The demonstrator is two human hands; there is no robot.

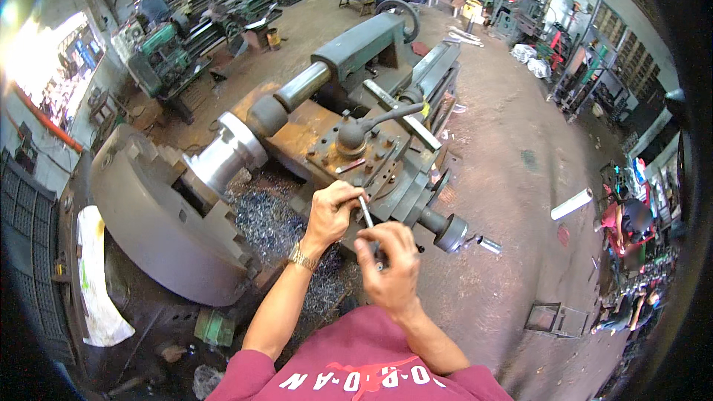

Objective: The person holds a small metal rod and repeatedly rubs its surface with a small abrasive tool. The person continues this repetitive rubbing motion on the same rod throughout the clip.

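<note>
Both my hands are pinching a thin metal rod [367, 217] over the lathe carriage [364, 156]: left hand [332, 210] grips the top, right hand [388, 263] the bottom end.

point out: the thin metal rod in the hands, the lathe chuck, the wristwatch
thin metal rod [366, 214], head view, on the bare shaft between the two hands.
lathe chuck [148, 230], head view, on its grey face.
wristwatch [301, 258], head view, on the band at the left wrist.

Bright left-side glare, warped dark edges
</note>
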